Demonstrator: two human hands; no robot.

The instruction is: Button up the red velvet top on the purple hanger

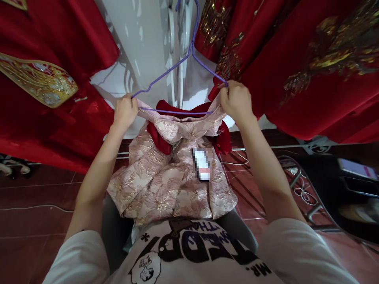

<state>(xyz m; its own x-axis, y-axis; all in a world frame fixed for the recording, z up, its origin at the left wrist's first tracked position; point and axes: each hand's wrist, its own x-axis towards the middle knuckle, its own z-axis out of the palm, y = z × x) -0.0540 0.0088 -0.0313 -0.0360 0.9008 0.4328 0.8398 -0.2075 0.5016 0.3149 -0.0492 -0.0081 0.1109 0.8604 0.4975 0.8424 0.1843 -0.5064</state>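
A pink brocade dress [166,177] with gold flowers lies over the lap, its neckline raised. My left hand [126,112] is closed round its left shoulder edge, at the left end of a purple wire hanger [170,70]. Closed on the other shoulder edge and the hanger's right end is my right hand [237,98]. The hanger's bottom bar crosses just in front of the neckline. Dark red cloth [223,140] shows behind and beside the bodice. A phone [201,163], its screen blurred out, rests on the skirt.
Red garments with gold embroidery [53,85] hang at the left, and more red ones [284,79] at the right. A white metal frame [177,51] stands between them. At the right is a black chair [328,177] with a phone [357,169] on it. Cables lie on the tiled floor [32,215].
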